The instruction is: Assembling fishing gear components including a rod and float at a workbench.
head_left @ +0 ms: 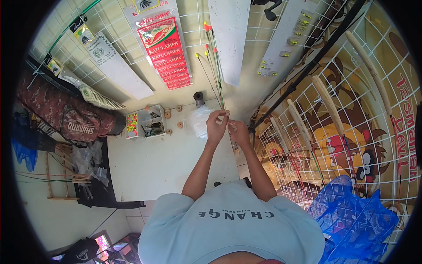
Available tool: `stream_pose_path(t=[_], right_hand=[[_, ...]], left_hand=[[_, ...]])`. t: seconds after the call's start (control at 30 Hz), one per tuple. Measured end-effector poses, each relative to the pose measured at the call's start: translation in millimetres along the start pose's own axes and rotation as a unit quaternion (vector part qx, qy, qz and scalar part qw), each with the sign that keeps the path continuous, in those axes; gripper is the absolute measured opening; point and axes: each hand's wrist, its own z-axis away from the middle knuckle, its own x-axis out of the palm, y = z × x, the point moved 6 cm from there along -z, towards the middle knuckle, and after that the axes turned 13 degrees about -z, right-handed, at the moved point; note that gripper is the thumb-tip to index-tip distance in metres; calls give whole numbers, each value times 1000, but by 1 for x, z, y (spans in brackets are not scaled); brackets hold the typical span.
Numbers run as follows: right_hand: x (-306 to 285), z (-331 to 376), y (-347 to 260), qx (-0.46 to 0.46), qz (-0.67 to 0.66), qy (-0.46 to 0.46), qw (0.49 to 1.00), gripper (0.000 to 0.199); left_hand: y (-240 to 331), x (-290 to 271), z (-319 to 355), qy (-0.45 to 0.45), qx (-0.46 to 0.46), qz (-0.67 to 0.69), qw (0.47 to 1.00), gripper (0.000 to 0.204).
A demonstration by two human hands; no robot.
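A bunch of slender fishing floats (207, 27) stands upright in front of the wall, with orange, red and yellow tips. Their thin stems run down to my fingertips. My left hand (216, 128) is closed in a pinch at the lower ends of the stems. Just beside it, my right hand (238, 133) has its fingers bent and pressed together close to the same ends. Anything within the right fingers is too small to make out. Clear plastic bags (198, 122) lie on the white table (167, 171) left of my hands.
A white compartment box (163, 121) with colourful small pieces stands by the wall, beside wooden spools (167, 113) and a dark line spool (198, 97). Red packets (162, 48) hang ahead. Rods with pale handles (327, 103) and blue netting (351, 220) occupy the right-hand rack.
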Motion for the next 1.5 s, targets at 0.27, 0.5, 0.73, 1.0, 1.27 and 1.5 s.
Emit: stream_pose_path(t=[0.27,0.5,0.73,1.0,1.27,1.5], right_hand=[[-6,-9,-20,-29,-32,63,997,19],[-12,-8,-32,-109,-10,96,989,15],[-13,-7,-37,-94,8,78,993,16],[-1,-5,-8,-12,28,-8,1000,23],[4,-10,-10,22,-28,-1,999,27],[7,-16,-6,15,33,14,999,19]], left_hand=[[3,-4,-5,-6,6,2,1000,16],[14,-5,-11,-7,-9,32,999,16],[16,-5,-10,0,15,19,1000,16],[-3,2,-7,-12,-28,-3,1000,17],[-25,6,1,-21,-29,-27,999,18],[-24,11,1,-53,-41,-39,997,16]])
